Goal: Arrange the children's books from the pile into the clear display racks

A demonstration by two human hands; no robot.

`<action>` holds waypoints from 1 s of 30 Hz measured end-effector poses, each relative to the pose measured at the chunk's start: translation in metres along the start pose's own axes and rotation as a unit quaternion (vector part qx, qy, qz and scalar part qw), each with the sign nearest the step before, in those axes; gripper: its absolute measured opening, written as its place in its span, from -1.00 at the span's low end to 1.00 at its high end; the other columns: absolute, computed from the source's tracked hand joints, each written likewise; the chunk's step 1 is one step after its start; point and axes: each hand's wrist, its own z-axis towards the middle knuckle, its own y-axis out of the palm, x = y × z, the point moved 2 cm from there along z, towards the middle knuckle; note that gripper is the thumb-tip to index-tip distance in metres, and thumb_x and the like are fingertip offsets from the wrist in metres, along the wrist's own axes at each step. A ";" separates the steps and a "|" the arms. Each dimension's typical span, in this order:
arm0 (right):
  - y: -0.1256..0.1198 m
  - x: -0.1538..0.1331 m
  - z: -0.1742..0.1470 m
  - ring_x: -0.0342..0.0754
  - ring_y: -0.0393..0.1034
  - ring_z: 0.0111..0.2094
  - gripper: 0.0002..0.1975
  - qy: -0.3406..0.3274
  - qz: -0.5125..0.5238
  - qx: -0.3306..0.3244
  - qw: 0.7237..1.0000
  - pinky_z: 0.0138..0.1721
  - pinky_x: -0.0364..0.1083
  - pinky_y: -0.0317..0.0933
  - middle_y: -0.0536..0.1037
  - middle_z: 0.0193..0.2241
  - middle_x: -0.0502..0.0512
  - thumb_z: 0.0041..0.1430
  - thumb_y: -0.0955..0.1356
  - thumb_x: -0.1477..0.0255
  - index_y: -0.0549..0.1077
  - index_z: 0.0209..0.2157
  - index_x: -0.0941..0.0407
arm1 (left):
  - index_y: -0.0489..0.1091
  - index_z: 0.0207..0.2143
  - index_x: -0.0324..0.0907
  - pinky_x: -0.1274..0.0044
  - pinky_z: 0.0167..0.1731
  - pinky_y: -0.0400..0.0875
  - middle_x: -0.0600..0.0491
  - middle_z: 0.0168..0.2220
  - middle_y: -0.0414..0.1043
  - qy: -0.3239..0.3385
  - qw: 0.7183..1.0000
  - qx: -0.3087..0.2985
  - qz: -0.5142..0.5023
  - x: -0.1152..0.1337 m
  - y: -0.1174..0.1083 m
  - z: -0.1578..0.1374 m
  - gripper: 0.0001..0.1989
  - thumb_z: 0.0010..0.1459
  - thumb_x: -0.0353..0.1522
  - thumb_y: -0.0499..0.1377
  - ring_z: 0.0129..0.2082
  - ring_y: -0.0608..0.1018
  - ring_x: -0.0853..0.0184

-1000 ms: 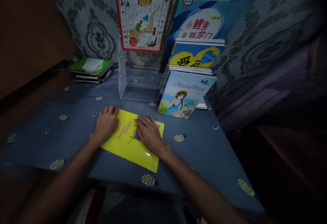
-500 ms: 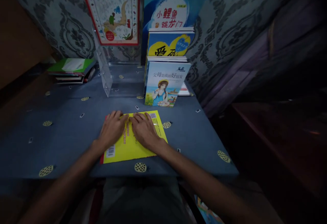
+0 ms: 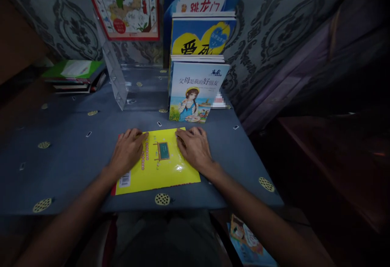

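A yellow book (image 3: 161, 173) lies on the table with its back cover up, showing a barcode, pink lettering and a small chalkboard picture. My left hand (image 3: 129, 149) rests over its left part, the fingers bent lightly toward the far edge and the thumb pointing inward. At the far right corner is my right hand (image 3: 195, 147), thumb on the cover and fingers spread over the right edge. Both palms face down. The undersides of the fingers are hidden.
Beyond the book, a clear acrylic stand (image 3: 114, 72) holds several upright books, the front one a light-blue picture book (image 3: 195, 92). A pile of books (image 3: 74, 74) lies at the back left. Patterned cloth covers the table (image 3: 73, 169). More books (image 3: 250, 238) lie below, right.
My right hand has slid right across the cover to its edge, uncovering the chalkboard picture. My left hand stays on the left part. The view has shifted slightly.
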 end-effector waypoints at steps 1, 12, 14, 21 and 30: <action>0.000 0.001 0.001 0.16 0.31 -0.11 -0.73 -0.003 -0.004 0.003 1.000 0.10 0.18 0.03 0.66 -0.10 0.19 0.38 0.25 0.45 0.53 -0.03 0.12 | 0.46 0.12 -0.17 0.26 -0.08 0.36 -0.15 -0.03 0.46 0.004 1.000 0.003 -0.005 0.000 0.000 0.000 -0.60 0.34 -0.44 -0.02 -0.04 0.45 0.08; 0.002 0.002 0.001 0.18 0.35 -0.02 -0.76 -0.014 0.008 0.034 0.999 0.01 0.13 0.14 0.65 -0.13 0.23 0.35 0.27 0.47 0.56 -0.09 0.12 | 0.48 0.09 -0.16 0.27 -0.12 0.37 -0.14 -0.04 0.48 0.022 0.999 0.037 -0.019 -0.001 -0.001 -0.002 -0.64 0.37 -0.36 0.00 -0.07 0.47 0.09; 0.004 0.006 0.002 0.19 0.35 0.01 -0.75 -0.017 0.025 0.037 0.999 0.00 0.13 0.17 0.65 -0.10 0.24 0.35 0.27 0.46 0.56 -0.07 0.12 | 0.47 0.10 -0.18 0.26 -0.11 0.37 -0.15 -0.02 0.48 0.025 0.999 0.037 -0.022 -0.001 -0.002 -0.002 -0.62 0.38 -0.35 -0.02 -0.06 0.47 0.08; 0.009 0.034 0.012 0.13 0.41 -0.02 -0.70 -0.033 0.152 0.038 0.987 0.03 0.10 0.26 0.63 -0.02 0.20 0.26 0.26 0.55 0.58 -0.08 0.14 | 0.46 0.12 -0.18 0.22 -0.10 0.38 -0.18 0.03 0.47 0.027 0.999 0.031 -0.006 -0.003 -0.004 -0.001 -0.59 0.40 -0.31 -0.06 -0.04 0.48 0.03; 0.013 0.045 0.017 0.13 0.40 0.00 -0.72 -0.042 0.188 0.040 0.981 0.08 0.09 0.18 0.63 -0.07 0.19 0.25 0.28 0.54 0.58 -0.10 0.15 | 0.36 0.19 -0.09 0.16 0.08 0.35 -0.15 0.18 0.39 0.246 0.965 -0.004 -0.087 0.047 -0.017 -0.046 -0.50 0.33 -0.04 0.11 0.15 0.43 0.02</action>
